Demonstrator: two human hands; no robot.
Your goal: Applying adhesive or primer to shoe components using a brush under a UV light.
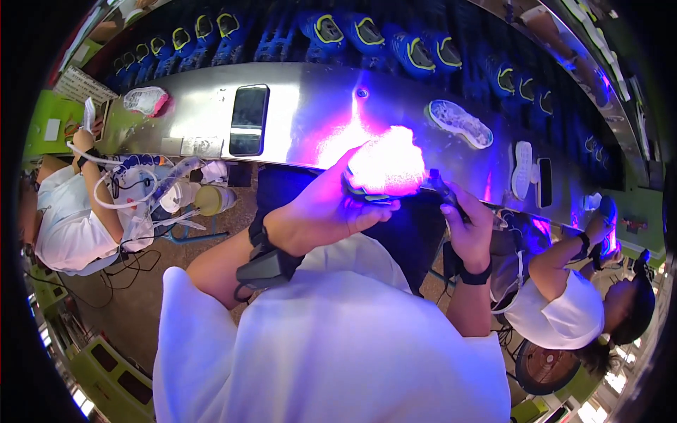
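Note:
My left hand (317, 211) is closed around a shoe sole (386, 166), held up at the bench's near edge. A bright white and purple glare washes out most of its surface; only a dark greenish edge shows below. Just right of it, my right hand (470, 227) grips a slim black-handled tool (441, 187). The tool's tip meets the sole's right end or hides behind it; I cannot tell which. Another sole (460, 124), pale with whitish patches, lies on the bench beyond my right hand.
The metal bench (296, 92) carries a phone (249, 120), a pink-and-white sole (146, 101), a white sole (521, 170) and a second phone (544, 182). Blue shoes (367, 34) line the rack behind. Co-workers sit at left (84, 211) and right (564, 303). A lidded container (214, 200) stands at lower left.

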